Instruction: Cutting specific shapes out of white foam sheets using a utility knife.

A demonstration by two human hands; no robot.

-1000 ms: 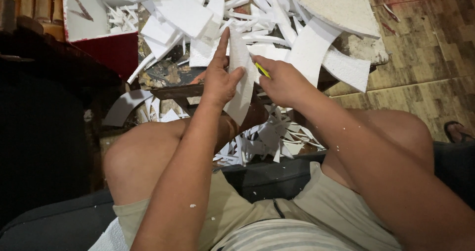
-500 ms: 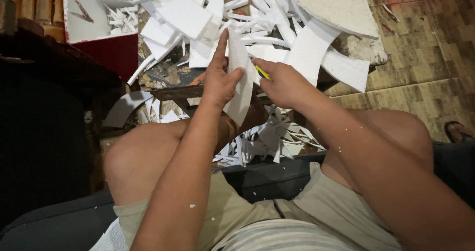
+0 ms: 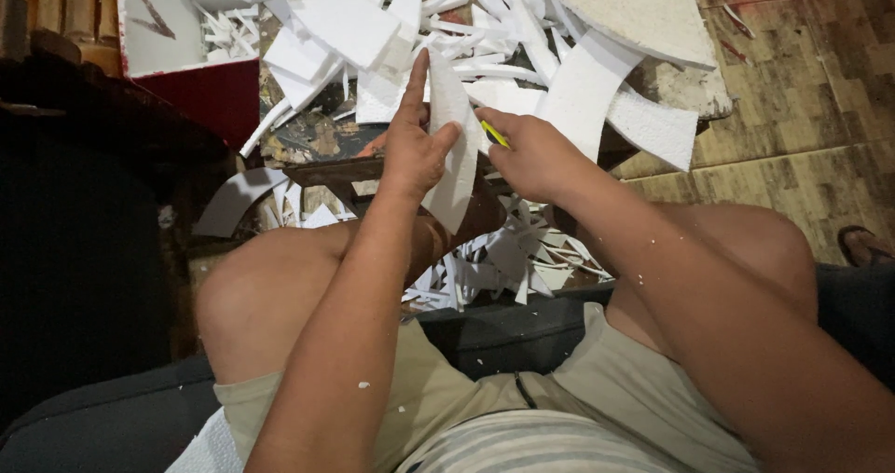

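My left hand (image 3: 415,147) grips a long white foam strip (image 3: 454,170), holding it upright with the index finger stretched along its upper edge. My right hand (image 3: 531,156) is closed around a small yellow-handled cutter (image 3: 495,134), whose tip touches the strip's right edge. Both hands meet above my knees, over a narrow wooden board (image 3: 331,170). The cutter's blade is hidden behind the foam and my fingers.
A heap of white foam offcuts (image 3: 354,26) and a large curved foam slab (image 3: 643,12) cover the floor ahead. Smaller scraps (image 3: 522,263) lie between my legs. A red-and-white box (image 3: 186,54) stands at the upper left, and a sandal (image 3: 867,245) at the right edge.
Both hands have stayed almost in place on the foam strip. The right hand with the cutter has shifted only slightly along the strip's edge.
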